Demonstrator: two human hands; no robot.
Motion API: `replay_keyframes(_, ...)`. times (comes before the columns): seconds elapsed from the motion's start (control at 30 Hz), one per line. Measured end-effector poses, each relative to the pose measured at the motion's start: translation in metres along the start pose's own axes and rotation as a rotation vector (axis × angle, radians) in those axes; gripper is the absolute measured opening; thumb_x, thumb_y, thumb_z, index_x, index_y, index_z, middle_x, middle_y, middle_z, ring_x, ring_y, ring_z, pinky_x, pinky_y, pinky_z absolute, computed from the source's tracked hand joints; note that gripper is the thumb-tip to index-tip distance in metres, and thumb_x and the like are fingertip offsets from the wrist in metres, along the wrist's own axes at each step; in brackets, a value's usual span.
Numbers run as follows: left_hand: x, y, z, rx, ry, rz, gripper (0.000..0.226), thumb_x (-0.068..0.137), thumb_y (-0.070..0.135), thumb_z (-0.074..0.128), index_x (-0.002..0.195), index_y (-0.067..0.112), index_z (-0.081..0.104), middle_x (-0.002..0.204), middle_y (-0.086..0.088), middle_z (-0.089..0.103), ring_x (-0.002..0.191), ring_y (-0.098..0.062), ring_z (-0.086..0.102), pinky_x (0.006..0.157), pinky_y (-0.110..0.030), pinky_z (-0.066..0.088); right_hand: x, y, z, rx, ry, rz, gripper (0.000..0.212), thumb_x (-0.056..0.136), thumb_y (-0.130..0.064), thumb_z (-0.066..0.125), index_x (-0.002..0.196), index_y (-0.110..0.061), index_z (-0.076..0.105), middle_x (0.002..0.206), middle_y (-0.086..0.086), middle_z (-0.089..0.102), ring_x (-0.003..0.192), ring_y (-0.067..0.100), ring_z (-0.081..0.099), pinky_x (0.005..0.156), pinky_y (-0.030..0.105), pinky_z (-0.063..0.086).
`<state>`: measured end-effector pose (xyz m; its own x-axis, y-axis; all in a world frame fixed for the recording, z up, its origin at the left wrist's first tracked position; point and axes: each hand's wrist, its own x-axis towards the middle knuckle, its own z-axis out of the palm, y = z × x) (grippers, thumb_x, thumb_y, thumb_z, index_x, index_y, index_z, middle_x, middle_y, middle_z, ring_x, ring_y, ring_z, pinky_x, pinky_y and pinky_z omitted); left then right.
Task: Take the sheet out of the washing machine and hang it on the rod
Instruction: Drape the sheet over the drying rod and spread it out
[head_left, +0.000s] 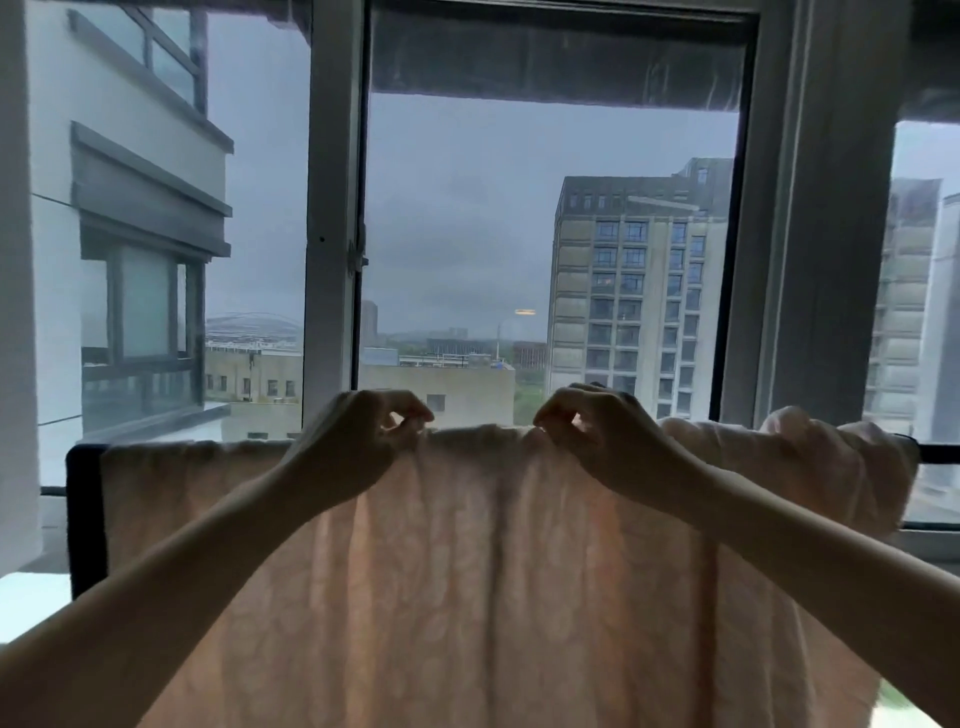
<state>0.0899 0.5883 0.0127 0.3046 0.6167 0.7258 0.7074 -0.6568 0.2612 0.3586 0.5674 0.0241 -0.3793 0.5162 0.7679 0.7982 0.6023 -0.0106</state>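
Observation:
A pale peach sheet (467, 561) with a faint pattern hangs draped over a dark horizontal rod (935, 453), which shows only at the far right; the rest of it lies under the cloth. My left hand (358, 441) pinches the sheet's top fold left of centre. My right hand (602, 436) pinches the same fold right of centre. The cloth bunches up in thicker folds at the right end (810, 441). The washing machine is out of view.
A dark upright post of the drying frame (85, 519) stands at the left. Directly behind the sheet is a large window with pale frames (332, 208), and buildings outside. A white wall edge (18, 312) runs down the far left.

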Motion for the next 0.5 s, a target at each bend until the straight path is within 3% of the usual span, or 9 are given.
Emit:
replay_keyframes(0.13,0.009,0.025,0.016,0.023,-0.067,0.136,0.021,0.091,0.037,0.056,0.106,0.03,0.068,0.102,0.017,0.065,0.088,-0.003,0.064,0.08,-0.034,0.055,-0.011,0.017,-0.024,-0.02,-0.094,0.155,0.023,0.09,-0.01,0.056,0.109,-0.02,0.064,0.103,-0.008,0.065,0.094,0.005,0.059,0.084,0.018,0.047)
replay_keyframes(0.3,0.022,0.051,0.042,0.045,-0.109,0.2,0.028,0.091,0.045,0.056,0.111,0.029,0.068,0.106,0.014,0.067,0.09,-0.003,0.064,0.079,-0.034,0.055,-0.024,0.034,-0.034,-0.103,-0.121,0.184,0.015,0.09,-0.02,0.062,0.101,-0.015,0.071,0.098,-0.001,0.071,0.086,0.005,0.063,0.086,0.022,0.051)
replay_keyframes(0.43,0.031,0.06,0.055,0.022,-0.014,0.104,0.03,0.086,0.053,0.057,0.095,0.03,0.073,0.097,0.012,0.071,0.089,-0.009,0.065,0.077,-0.033,0.053,-0.028,0.034,-0.034,-0.088,-0.035,0.167,0.012,0.088,-0.015,0.065,0.098,-0.014,0.072,0.093,-0.001,0.073,0.084,0.006,0.065,0.085,0.019,0.05)
replay_keyframes(0.5,0.035,0.061,0.055,0.015,0.015,0.045,0.027,0.085,0.052,0.059,0.09,0.028,0.073,0.093,0.007,0.073,0.087,-0.015,0.066,0.077,-0.034,0.053,-0.028,0.034,-0.031,-0.109,0.008,0.163,0.011,0.089,-0.013,0.063,0.096,-0.012,0.071,0.09,0.0,0.072,0.08,0.005,0.063,0.08,0.011,0.048)
